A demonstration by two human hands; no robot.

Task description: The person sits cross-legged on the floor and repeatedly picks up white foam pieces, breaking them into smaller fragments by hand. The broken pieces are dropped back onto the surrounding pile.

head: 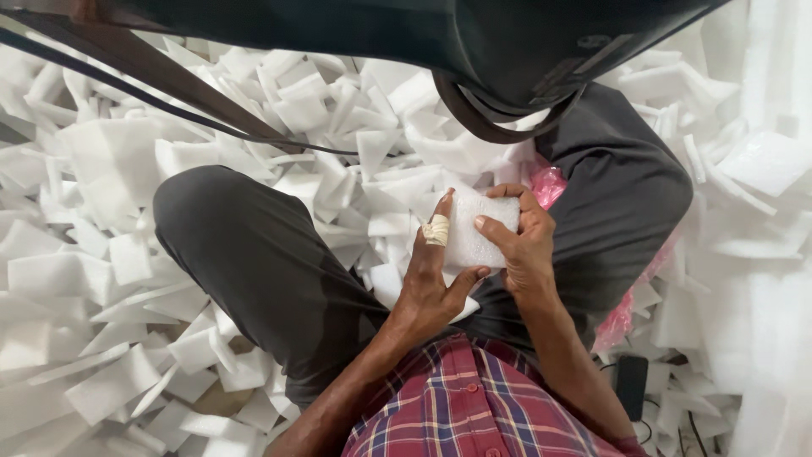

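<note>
Sitting cross-legged in a plaid shirt (474, 406) and grey trousers (254, 262), this person is holding a white foam block (474, 228) right over the lap, probably to keep it close and steady. Left hand (433, 275) is gripping its near edge, thumb underneath, taped finger (436, 228) lying up the face. Right hand (523, 241) is curling around the far side, fingers clamping on. Pink plastic (550, 184) is peeking out just behind the right hand. Foam scraps (110, 254) are piling up all around the legs. Further out, a dark bag (474, 42) and its strap (152, 68) are hanging overhead, blocking the top.
</note>
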